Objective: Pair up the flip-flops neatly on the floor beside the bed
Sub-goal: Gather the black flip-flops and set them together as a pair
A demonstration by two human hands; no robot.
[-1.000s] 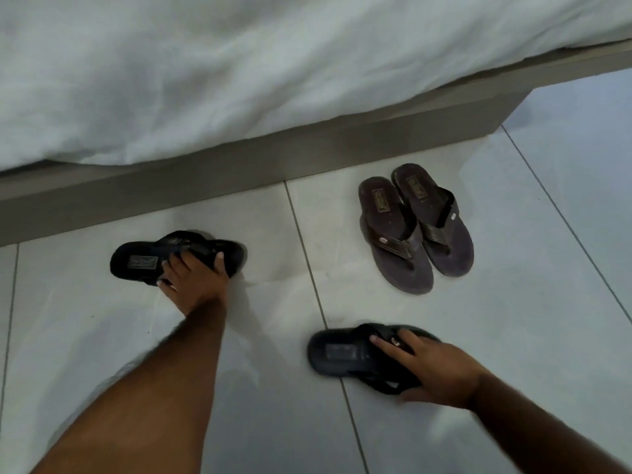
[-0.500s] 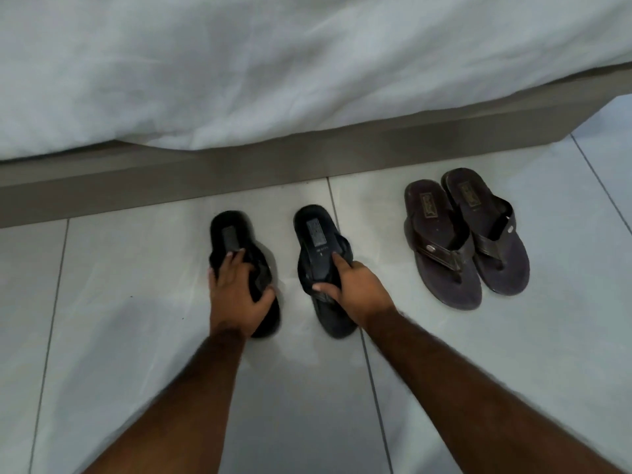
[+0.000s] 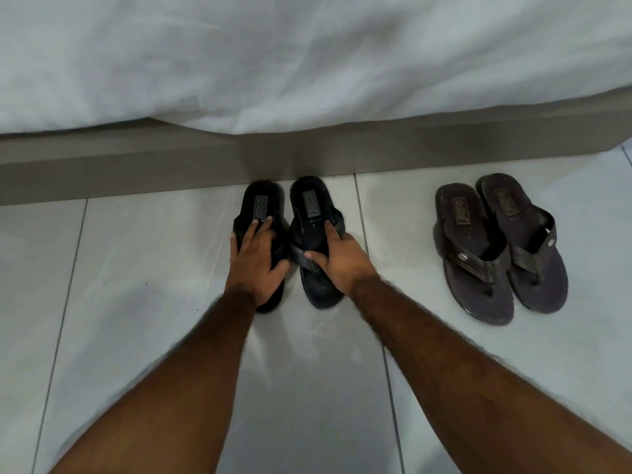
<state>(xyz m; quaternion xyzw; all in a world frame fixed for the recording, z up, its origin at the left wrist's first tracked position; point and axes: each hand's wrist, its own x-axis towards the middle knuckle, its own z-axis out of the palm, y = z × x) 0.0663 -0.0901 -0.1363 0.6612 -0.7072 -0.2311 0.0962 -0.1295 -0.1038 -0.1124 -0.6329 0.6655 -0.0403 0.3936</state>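
Two black flip-flops lie side by side on the white tiled floor, heels against the bed base. My left hand [image 3: 254,260] presses on the left black flip-flop [image 3: 261,203], covering its straps and front. My right hand [image 3: 338,260] grips the strap of the right black flip-flop [image 3: 309,205], whose toe end shows below my thumb. The two soles nearly touch. A brown pair of flip-flops [image 3: 496,248] sits together to the right, untouched.
The bed base [image 3: 136,169] runs across the view, with a white blanket [image 3: 307,63] hanging over it. White floor tiles [image 3: 119,302] with dark grout lines stretch left and toward me.
Both black flip-flops have been turned from sideways, slid together and pushed up against the bed base. My hands have stayed on them. The view has shifted so the brown pair sits further right.
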